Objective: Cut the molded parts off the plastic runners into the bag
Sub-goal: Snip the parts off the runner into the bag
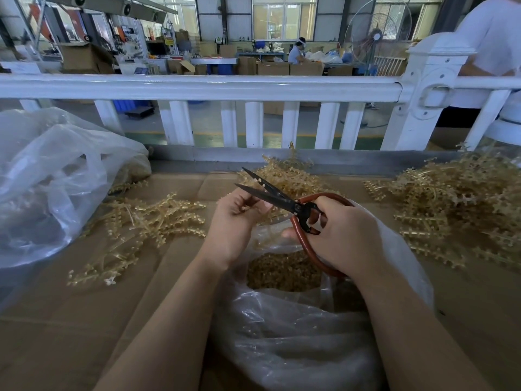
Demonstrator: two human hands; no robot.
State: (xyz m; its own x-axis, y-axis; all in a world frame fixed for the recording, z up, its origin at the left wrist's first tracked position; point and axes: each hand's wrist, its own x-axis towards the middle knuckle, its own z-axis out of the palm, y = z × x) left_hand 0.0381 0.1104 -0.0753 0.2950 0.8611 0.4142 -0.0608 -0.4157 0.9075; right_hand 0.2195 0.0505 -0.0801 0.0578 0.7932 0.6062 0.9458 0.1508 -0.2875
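You will find no legible text here; the sign (pixel 219 40) at 12 o'clock, far back, is too small to read.

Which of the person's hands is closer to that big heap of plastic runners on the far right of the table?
Right. The right hand, gripping the scissors, is on the heap side of the bag; the left hand is farther away.

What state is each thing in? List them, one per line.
scissors: blades open, held over the bag
left hand: curled, pinching a small piece by the blades
right hand: gripping the red handles
bag: mouth open, cut parts inside
runners: heaped on the right, uncut
second bag: crumpled at left
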